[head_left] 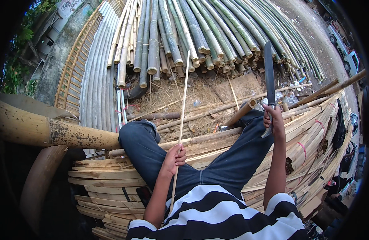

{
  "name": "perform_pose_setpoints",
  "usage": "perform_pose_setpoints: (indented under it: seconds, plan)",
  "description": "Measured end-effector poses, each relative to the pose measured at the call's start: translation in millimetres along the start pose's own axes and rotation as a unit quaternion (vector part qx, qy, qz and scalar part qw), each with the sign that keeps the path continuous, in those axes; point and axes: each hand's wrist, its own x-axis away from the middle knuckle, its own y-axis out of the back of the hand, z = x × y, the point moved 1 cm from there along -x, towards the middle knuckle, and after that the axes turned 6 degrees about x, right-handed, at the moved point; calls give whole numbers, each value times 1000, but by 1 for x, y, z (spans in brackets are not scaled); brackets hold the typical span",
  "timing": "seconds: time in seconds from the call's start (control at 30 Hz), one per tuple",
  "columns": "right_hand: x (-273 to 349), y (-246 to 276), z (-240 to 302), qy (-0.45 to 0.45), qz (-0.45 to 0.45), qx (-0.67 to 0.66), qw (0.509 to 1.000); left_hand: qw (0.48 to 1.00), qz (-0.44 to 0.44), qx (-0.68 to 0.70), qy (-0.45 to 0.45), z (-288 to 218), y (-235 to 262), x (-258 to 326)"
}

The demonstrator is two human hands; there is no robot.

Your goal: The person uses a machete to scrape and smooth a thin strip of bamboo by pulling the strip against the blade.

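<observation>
My left hand (174, 160) is closed round a long, thin bamboo strip (184, 105). The strip stands nearly upright in the view, its lower end against my striped shirt and its upper end near the stacked poles. In my right hand (274, 119) is a machete (269, 72), gripped by its handle, the long dark blade pointing up and away from me. Blade and strip are well apart. The curved end of the handle shows below my fingers.
Split bamboo slats (104, 182) lie bundled beneath and beside my legs. Ahead is a large stack of green bamboo poles (200, 36). A thick bamboo pole (80, 134) juts in at left, near my knee. Corrugated sheets (97, 88) and a parked vehicle (348, 60) are farther off.
</observation>
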Motion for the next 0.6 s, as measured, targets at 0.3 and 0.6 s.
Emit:
perform_pose_setpoints:
  seconds: [0.3, 0.6]
  plan:
    - [10, -34, 11, 96, -161, 283, 941, 1000, -8, 16, 4, -2, 5, -7]
    - [-23, -27, -46, -122, -90, 265, 952, 999, -3, 39, 30, 10, 3, -9]
